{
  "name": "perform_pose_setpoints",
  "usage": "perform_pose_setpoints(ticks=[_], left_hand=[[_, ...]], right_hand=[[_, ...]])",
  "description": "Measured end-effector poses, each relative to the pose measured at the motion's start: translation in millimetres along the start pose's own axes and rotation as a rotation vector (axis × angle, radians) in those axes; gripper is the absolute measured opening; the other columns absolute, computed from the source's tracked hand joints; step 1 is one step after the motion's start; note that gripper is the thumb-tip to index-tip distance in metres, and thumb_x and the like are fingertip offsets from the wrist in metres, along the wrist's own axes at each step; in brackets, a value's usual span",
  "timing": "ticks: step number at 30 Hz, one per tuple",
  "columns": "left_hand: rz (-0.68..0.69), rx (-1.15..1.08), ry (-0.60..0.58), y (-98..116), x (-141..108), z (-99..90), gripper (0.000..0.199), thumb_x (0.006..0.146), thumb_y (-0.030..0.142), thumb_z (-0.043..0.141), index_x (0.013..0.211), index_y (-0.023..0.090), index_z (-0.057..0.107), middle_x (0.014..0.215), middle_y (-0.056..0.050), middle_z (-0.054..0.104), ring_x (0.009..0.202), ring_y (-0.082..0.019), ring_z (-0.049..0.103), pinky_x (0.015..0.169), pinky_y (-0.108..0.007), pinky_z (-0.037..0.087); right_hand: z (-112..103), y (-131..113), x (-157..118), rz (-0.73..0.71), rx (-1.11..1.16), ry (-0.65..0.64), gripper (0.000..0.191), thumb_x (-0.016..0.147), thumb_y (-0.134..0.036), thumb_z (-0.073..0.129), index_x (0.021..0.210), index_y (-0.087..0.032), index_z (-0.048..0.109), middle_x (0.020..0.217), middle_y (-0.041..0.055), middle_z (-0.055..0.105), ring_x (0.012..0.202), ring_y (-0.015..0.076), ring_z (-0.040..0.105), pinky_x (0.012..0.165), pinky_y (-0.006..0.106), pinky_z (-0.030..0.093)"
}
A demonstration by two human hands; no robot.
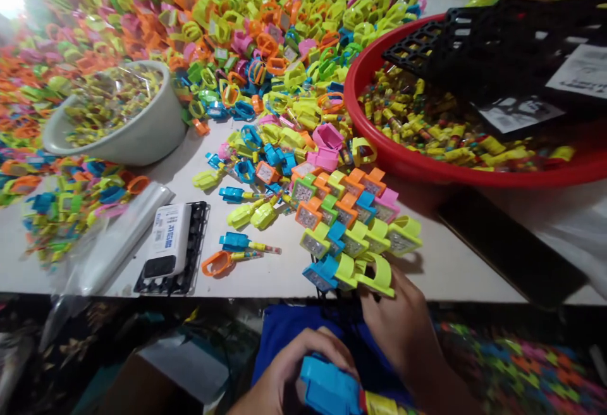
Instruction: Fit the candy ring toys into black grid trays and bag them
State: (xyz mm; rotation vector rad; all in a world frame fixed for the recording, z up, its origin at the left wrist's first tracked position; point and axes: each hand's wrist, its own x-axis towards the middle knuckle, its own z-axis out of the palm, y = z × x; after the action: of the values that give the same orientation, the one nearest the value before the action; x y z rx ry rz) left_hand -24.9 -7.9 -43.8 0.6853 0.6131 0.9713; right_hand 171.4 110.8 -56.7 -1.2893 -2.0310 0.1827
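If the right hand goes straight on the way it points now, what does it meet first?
Probably the yellow-green plastic toy ring at the near end of the stacked rows. The fingers of the right hand look at or just under it, though depth is unclear here.

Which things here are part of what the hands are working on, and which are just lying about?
Part of the work:
blue plastic toy piece with yellow tube, in the left hand
lime-yellow toy piece at the right hand

Lying about:
white power bank
black plastic rack
clear plastic sleeve
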Motion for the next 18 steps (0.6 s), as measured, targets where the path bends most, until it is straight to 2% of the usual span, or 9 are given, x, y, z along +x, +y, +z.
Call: perform_pose_setpoints(ticks=[3, 6, 8, 10, 14, 16, 18], left_hand=[[0.000, 0.123, 0.042, 4, 0, -2.3, 0.049, 0.085, 0.037, 0.095, 0.129, 0.029, 0.075, 0.118, -0.008, 0.067, 0.107, -0.019, 0.064, 0.088, -0.029, 0.048], [0.024, 0.166, 0.089, 11, 4, -4.0, 0.059, 0.075, 0.055, 0.100, 0.124, 0.029, 0.080, 0.109, -0.006, 0.068, 0.094, -0.017, 0.062, 0.080, -0.026, 0.045], [0.030, 0.183, 0.112, 16, 10, -4.1, 0.069, 0.065, 0.065, 0.101, 0.119, 0.028, 0.082, 0.100, -0.004, 0.067, 0.087, -0.015, 0.059, 0.074, -0.024, 0.043], [0.065, 0.202, 0.136, 19, 17, -3.6, 0.075, 0.059, 0.072, 0.099, 0.117, 0.027, 0.081, 0.094, -0.002, 0.066, 0.081, -0.014, 0.057, 0.071, -0.023, 0.041], [0.256, 0.223, 0.161, 23, 26, -3.4, 0.077, 0.065, 0.084, 0.087, 0.118, 0.029, 0.075, 0.092, -0.002, 0.066, 0.078, -0.014, 0.059, 0.067, -0.023, 0.045], [0.325, 0.286, 0.197, 27, 26, -4.0, 0.073, 0.072, 0.084, 0.083, 0.118, 0.029, 0.073, 0.093, -0.002, 0.067, 0.078, -0.015, 0.062, 0.067, -0.024, 0.048], [0.360, 0.488, 0.224, 35, 25, -4.2, 0.067, 0.077, 0.079, 0.085, 0.118, 0.027, 0.072, 0.094, -0.003, 0.069, 0.079, -0.016, 0.063, 0.068, -0.025, 0.049]], right_hand=[[0, -6, -1, -0.042, -0.100, -0.002, 0.020, 0.094, -0.005, 0.050, 0.101, -0.020, 0.061, 0.083, 0.0090, 0.074, 0.077, 0.0279, 0.073, 0.074, 0.038, 0.058], [-1, -14, 0, -0.024, -0.178, -0.041, 0.026, 0.086, -0.001, 0.048, 0.097, -0.022, 0.059, 0.076, 0.0068, 0.069, 0.071, 0.0280, 0.068, 0.069, 0.039, 0.055], [0, -19, 2, 0.014, -0.207, -0.047, 0.029, 0.083, -0.001, 0.047, 0.099, -0.021, 0.060, 0.078, 0.0079, 0.070, 0.073, 0.0287, 0.068, 0.069, 0.040, 0.056], [2, -21, 1, 0.044, -0.193, -0.049, 0.029, 0.086, -0.002, 0.048, 0.103, -0.020, 0.061, 0.085, 0.0103, 0.073, 0.079, 0.0295, 0.071, 0.073, 0.041, 0.057], [-5, -17, -6, 0.068, -0.060, -0.026, 0.024, 0.103, -0.012, 0.045, 0.114, -0.018, 0.065, 0.101, 0.0137, 0.078, 0.092, 0.0307, 0.075, 0.080, 0.043, 0.061], [-22, -14, -12, 0.128, 0.038, -0.006, 0.024, 0.109, -0.018, 0.047, 0.123, -0.020, 0.066, 0.112, 0.0126, 0.079, 0.103, 0.0289, 0.076, 0.087, 0.041, 0.063], [-45, -14, -19, 0.165, 0.187, -0.045, 0.025, 0.112, -0.021, 0.048, 0.130, -0.024, 0.065, 0.119, 0.0080, 0.079, 0.110, 0.0234, 0.076, 0.095, 0.035, 0.063]])
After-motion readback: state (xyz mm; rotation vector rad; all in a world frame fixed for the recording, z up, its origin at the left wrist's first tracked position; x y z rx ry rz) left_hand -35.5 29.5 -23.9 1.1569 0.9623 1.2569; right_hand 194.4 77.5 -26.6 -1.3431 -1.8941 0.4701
